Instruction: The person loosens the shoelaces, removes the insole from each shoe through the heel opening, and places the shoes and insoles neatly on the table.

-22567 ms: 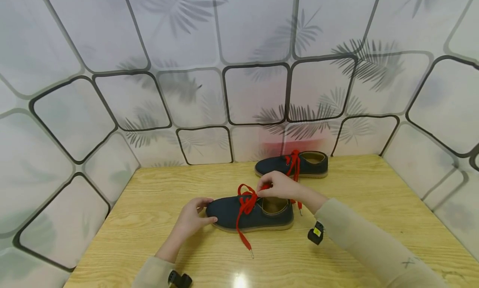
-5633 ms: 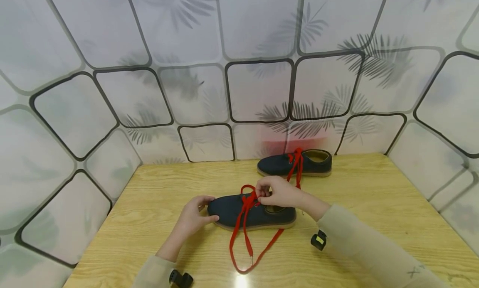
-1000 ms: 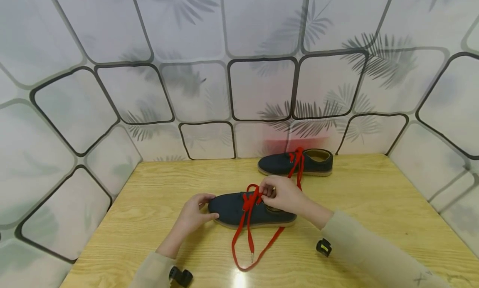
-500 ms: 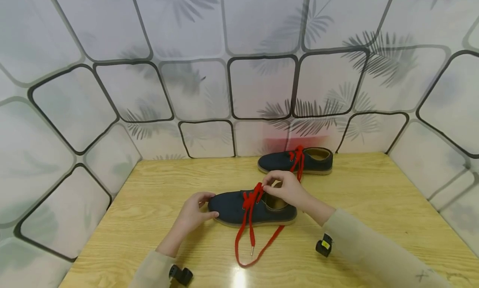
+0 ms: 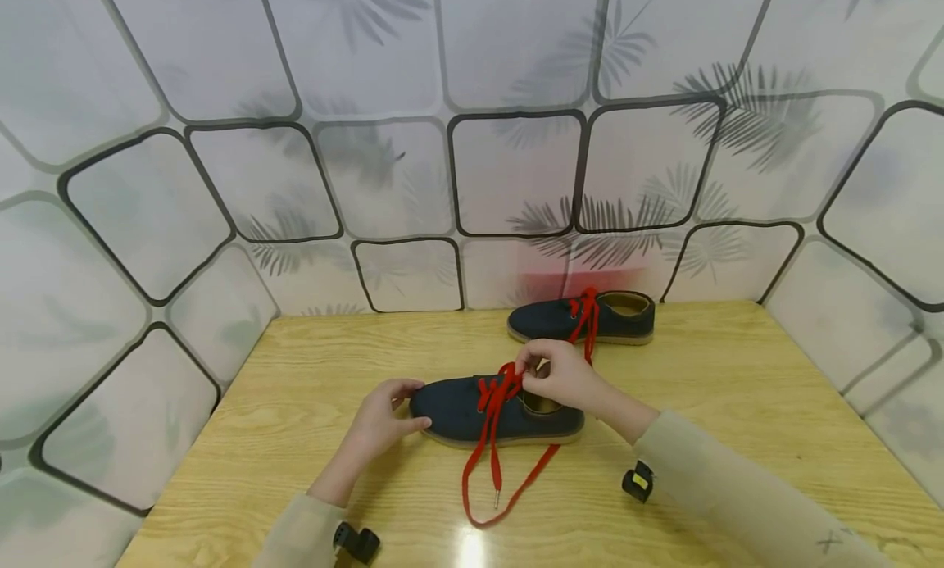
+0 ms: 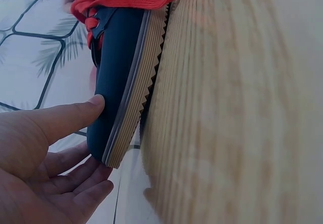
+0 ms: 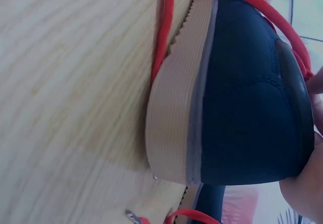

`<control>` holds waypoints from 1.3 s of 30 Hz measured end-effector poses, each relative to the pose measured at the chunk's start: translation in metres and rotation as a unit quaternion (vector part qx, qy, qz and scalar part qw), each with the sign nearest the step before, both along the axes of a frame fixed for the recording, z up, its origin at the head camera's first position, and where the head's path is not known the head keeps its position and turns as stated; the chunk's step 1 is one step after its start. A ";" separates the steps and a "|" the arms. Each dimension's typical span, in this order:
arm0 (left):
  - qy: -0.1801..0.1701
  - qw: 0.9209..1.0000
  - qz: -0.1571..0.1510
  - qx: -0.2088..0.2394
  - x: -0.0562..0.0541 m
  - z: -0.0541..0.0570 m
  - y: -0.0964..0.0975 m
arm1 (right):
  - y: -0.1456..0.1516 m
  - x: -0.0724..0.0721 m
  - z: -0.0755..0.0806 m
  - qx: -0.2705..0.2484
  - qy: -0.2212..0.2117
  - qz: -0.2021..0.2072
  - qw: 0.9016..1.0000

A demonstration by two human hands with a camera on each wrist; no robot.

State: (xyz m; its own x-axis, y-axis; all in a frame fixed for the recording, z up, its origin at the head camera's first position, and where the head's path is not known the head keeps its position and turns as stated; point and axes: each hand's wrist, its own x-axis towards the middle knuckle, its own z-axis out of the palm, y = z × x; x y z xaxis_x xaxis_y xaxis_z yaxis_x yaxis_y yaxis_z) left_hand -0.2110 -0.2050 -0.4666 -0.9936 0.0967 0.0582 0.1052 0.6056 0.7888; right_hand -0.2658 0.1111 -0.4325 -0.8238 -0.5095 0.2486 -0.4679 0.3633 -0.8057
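A dark navy shoe (image 5: 450, 412) lies sole down on the table, toe to the left. My left hand (image 5: 379, 424) holds its toe, thumb on the near side and fingers round the tip, as the left wrist view shows. At the shoe's opening my right hand (image 5: 564, 379) pinches the red shoelace (image 5: 509, 379) between thumb and fingertips. A small loop of it stands up beside those fingertips. Two strands run down over the near side; one ends in a metal tip (image 5: 496, 499), the other curves across the table and back under the shoe.
Behind, near the patterned wall (image 5: 406, 277), sits a matching navy shoe (image 5: 542, 322) with its red lace (image 5: 587, 322) hanging down. The wooden table (image 5: 310, 363) is walled in at the back and both sides. Each wrist wears a small black camera (image 5: 638, 481).
Since 22.6 s ago the bundled lace over the shoe has come looser, and a long strand now lies in front. Over the last second, the right hand lifted, then lowered slightly; the left hand stayed.
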 end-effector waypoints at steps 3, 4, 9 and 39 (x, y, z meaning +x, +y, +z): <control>0.002 1.000 -0.001 -0.001 0.000 0.000 0.000 | 0.000 0.000 0.002 0.020 0.003 0.014 1.000; 0.002 1.000 -0.001 -0.002 0.000 0.000 0.000 | 0.000 0.000 0.002 0.026 0.004 0.021 0.999; 0.004 1.000 -0.001 -0.005 0.000 0.000 0.000 | -0.001 0.001 0.004 0.028 0.006 0.039 0.999; 0.010 1.000 -0.004 0.001 0.001 -0.001 -0.001 | 0.002 0.001 0.006 -0.025 -0.014 0.038 0.999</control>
